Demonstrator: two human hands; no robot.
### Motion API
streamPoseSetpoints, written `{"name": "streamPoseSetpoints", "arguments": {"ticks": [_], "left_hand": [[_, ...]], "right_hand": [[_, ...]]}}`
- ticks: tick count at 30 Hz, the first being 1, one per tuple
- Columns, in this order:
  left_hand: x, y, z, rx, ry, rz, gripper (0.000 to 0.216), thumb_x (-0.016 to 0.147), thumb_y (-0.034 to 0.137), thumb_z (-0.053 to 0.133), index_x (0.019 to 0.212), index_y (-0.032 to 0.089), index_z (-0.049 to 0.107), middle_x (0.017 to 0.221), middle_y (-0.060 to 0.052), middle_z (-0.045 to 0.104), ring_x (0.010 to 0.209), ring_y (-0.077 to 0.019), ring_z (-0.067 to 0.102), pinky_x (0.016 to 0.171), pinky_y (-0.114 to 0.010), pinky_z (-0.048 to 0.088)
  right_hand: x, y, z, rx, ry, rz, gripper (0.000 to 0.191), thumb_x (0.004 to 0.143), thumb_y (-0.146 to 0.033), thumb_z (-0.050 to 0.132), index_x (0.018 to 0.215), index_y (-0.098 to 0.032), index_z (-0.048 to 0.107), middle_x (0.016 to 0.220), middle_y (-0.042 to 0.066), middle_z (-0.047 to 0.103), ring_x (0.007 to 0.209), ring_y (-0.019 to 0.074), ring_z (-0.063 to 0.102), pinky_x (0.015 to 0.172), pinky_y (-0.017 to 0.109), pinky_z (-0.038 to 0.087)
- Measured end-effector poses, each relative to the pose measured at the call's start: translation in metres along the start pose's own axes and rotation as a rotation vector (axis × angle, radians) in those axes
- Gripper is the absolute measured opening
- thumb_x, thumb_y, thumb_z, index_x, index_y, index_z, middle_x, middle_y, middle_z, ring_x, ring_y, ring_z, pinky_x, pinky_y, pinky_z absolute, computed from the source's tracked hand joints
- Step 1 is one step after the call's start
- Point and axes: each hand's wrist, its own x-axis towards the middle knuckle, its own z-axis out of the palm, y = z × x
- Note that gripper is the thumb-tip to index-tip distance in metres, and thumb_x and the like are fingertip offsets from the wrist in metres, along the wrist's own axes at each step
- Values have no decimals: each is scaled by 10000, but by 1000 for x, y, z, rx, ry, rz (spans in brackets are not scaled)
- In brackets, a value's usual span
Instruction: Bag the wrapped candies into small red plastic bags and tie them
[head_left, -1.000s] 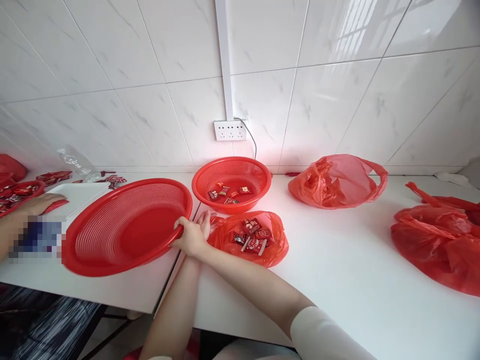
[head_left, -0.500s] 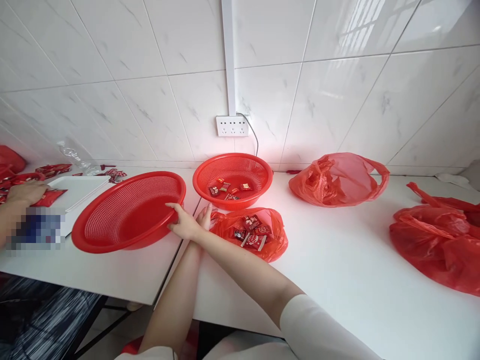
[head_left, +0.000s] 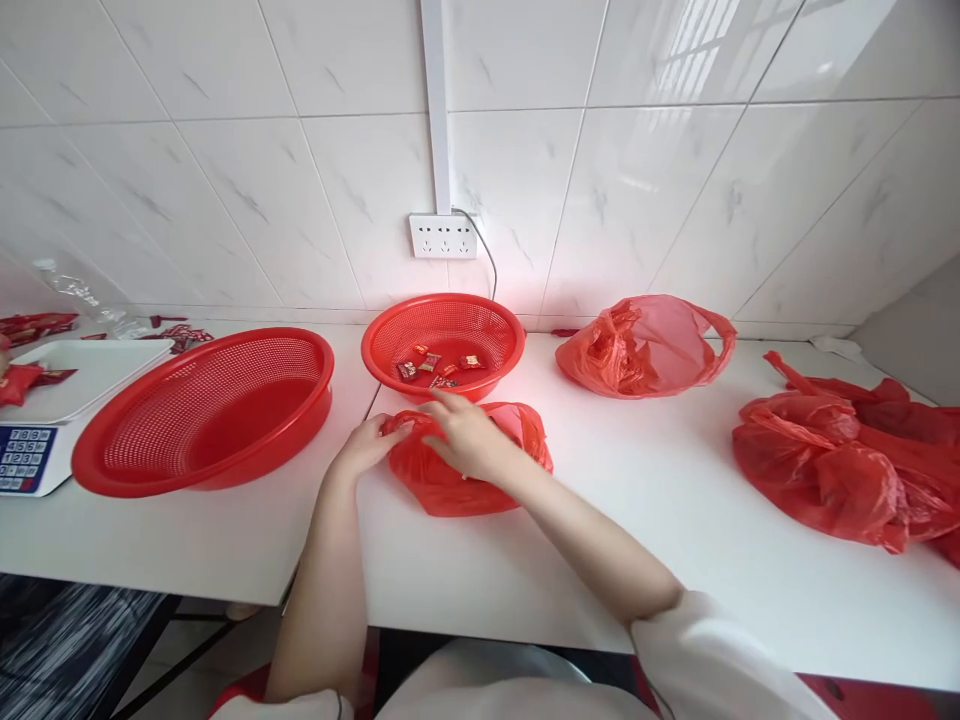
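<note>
My left hand (head_left: 364,447) is at the left edge of a small red plastic bag (head_left: 457,492), its fingers closed on the rim. Over the bag's mouth reaches my right hand (head_left: 466,432), fingers apart and holding nothing I can see. It hides most of what lies in the bag. Just behind, a round red mesh basket (head_left: 499,345) holds several small wrapped candies (head_left: 430,362). To the left, a larger red basket (head_left: 285,410) leans tilted, with nothing visible inside; neither hand touches it.
Left of the baskets stands a white scale (head_left: 56,460) with red packets on its tray. A clear plastic bottle (head_left: 90,300) lies behind it. Red bags (head_left: 660,350) and a larger red bundle (head_left: 847,470) sit on the right. A power strip (head_left: 444,236) is on the wall.
My right hand has let go of the large basket and moved right, over the bag. My left hand has shifted to the bag's left rim. The view has turned slightly right.
</note>
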Motion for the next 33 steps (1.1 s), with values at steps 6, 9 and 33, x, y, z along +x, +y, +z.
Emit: {"name": "streamPoseSetpoints", "arguments": {"ticks": [6,9,33], "left_hand": [[-28,6,-11,-53,-53,40,392,740,554,628,883,194,693,939,-56,721,890,-252,649,795,-327,465],[-41,19,-13,-190,-43,110,387,775,519,630,1006,216,699,1098,-59,701,1033,-262,628,899,-349,454],[-63,162,18,-450,-622,615,352,754,308,741,1082,233,638,954,-48,637,895,-205,610,808,-359,517]], "right_hand": [[-94,44,-36,-363,-173,276,533,878,-320,571,1394,-335,438,1549,137,266,1443,375,164,1093,677,146],[-122,63,-41,-399,-253,379,483,811,-260,647,1284,-287,558,1564,135,233,1430,409,180,1090,619,240],[-57,-16,-110,541,419,-206,216,894,-241,570,1098,-257,636,987,36,673,869,176,633,804,355,524]]}}
